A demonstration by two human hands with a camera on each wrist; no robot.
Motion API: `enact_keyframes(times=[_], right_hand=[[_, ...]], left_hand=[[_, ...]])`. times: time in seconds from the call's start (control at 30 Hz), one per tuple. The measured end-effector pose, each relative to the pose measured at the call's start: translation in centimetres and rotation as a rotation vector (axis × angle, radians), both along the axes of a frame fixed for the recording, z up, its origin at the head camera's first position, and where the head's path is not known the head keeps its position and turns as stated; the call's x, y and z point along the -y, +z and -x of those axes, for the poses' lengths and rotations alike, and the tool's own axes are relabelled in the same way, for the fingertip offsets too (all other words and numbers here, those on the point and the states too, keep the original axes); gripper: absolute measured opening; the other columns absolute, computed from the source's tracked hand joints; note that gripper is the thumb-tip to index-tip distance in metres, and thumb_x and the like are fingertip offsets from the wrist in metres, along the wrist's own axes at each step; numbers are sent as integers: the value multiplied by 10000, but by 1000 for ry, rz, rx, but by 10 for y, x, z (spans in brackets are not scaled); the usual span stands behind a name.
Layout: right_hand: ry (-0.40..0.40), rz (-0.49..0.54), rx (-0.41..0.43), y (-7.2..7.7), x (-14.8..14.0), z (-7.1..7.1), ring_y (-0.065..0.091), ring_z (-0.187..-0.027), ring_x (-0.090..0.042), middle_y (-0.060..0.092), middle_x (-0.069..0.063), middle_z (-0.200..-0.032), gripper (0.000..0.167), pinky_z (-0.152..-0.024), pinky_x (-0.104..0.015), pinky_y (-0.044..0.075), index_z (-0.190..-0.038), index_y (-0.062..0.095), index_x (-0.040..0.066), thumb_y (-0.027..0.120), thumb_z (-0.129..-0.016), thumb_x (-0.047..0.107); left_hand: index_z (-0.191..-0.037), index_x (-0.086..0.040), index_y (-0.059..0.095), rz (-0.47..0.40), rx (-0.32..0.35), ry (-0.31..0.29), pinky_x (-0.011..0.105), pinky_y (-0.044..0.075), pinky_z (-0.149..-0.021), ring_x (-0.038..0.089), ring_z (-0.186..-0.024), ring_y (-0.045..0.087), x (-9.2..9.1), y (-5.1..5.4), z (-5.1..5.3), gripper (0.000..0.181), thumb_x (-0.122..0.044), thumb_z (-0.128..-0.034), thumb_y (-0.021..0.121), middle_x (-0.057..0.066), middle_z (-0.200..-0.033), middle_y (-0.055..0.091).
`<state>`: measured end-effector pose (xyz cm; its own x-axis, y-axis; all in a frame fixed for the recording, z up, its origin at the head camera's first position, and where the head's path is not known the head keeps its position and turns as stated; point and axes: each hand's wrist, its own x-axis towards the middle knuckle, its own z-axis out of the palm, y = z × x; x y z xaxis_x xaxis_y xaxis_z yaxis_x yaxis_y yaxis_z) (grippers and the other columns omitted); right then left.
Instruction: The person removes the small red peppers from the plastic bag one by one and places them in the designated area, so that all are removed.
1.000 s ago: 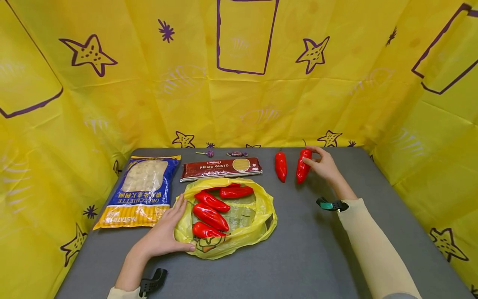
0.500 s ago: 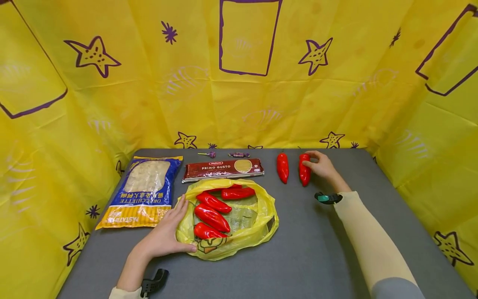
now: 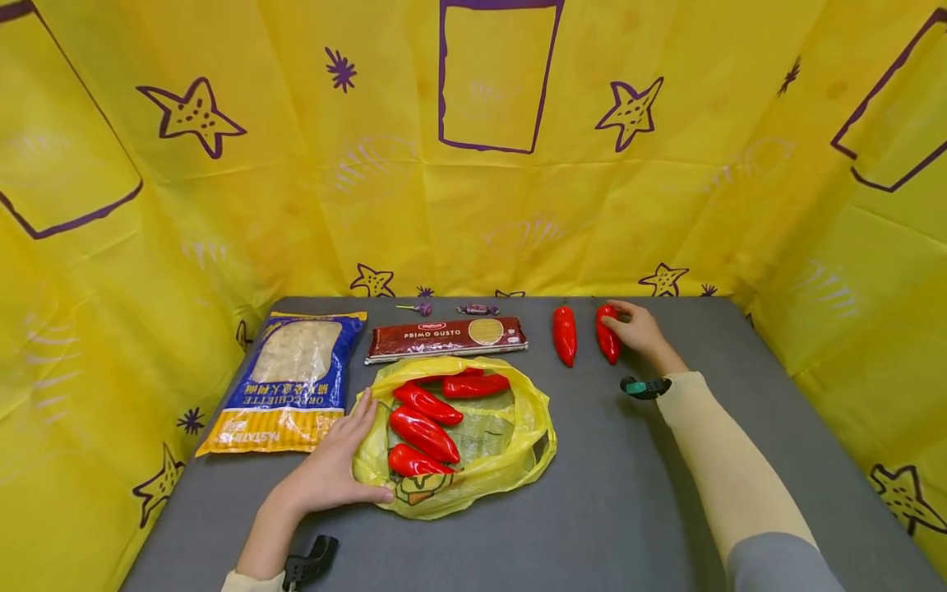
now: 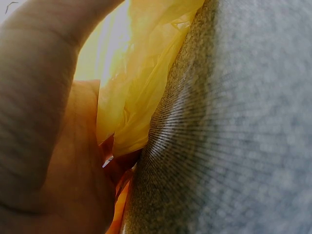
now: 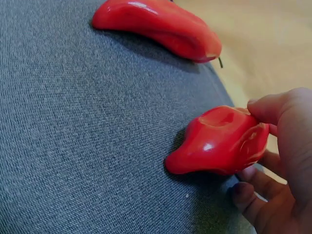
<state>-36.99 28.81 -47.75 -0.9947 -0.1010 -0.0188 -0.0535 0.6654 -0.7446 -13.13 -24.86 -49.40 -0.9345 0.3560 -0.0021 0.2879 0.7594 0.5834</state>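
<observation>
My right hand [image 3: 639, 329] pinches the stem end of a glossy red pepper [image 3: 608, 341] at the back right of the table. In the right wrist view the thumb is on top of this pepper [image 5: 214, 141], the fingers are beneath or beside it, and its tip meets the cloth. A second red pepper [image 3: 565, 337] lies just left of it, untouched. My left hand [image 3: 336, 469] rests against the left side of a yellow plastic bag [image 3: 473, 493], fingers extended and thumb along the front. Several red peppers [image 3: 425, 434] lie inside the bag's wide mouth.
Left of the bag lies a blue and yellow pasta bag [image 3: 292, 362]. Behind it are a dark red Primo Gusto packet [image 3: 436, 335], a lollipop [image 3: 424, 309] and a wrapped candy [image 3: 478, 309]. A yellow patterned curtain [image 3: 370, 214] encloses the grey table [image 3: 562, 526].
The pepper in my right hand has turned, its tip swinging to the right, so it now lies roughly parallel to its neighbour. My left hand stays against the bag. The head view has shifted slightly.
</observation>
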Motion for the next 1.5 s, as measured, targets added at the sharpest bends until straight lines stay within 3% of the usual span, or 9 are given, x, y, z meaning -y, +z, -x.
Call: enact_keyframes(times=[0.2,0.7,0.97,1.3,1.5], right_hand=[[-3,-28,19,0,-2,4,432,-1455,-494,472,-322,-1567,607,-1190,-610,388,-1603,421,2,577,-1091,288],[7,-64,41,4,-6,-1,418,-1463,-491,461,-325,-1578,686,-1205,-637,353,-1638,352,9,559,-1098,378],[5,-96,35,6,-7,-5,454,-1431,-498,468,-324,-1573,704,-1180,-639,390,-1639,341,4,567,-1091,383],[-32,-84,-46,10,-11,-22,506,-1393,-520,494,-355,-1532,720,-1114,-639,464,-1616,377,-20,611,-1074,393],[-69,-94,-157,14,-1,-42,656,-1198,-498,559,-329,-1478,689,-943,-576,583,-1575,456,-14,660,-1048,380]], left_hand=[[-1679,-4,219,-4,-22,-4,770,279,-1168,564,-1538,221,0,0,1,1385,-700,-692,896,174,-1785,45],[-1674,14,216,-5,-26,-18,763,243,-1188,549,-1564,176,-1,-1,3,1393,-706,-691,892,182,-1782,34],[-1677,12,206,-1,-25,-20,773,246,-1179,557,-1562,173,0,-1,1,1396,-714,-695,885,185,-1782,31],[-1676,12,207,-2,-27,-18,776,260,-1171,565,-1555,180,-1,-1,1,1394,-709,-696,888,194,-1780,37],[-1678,10,202,4,-23,-19,779,238,-1175,565,-1561,159,-1,0,1,1399,-715,-695,885,196,-1779,28]])
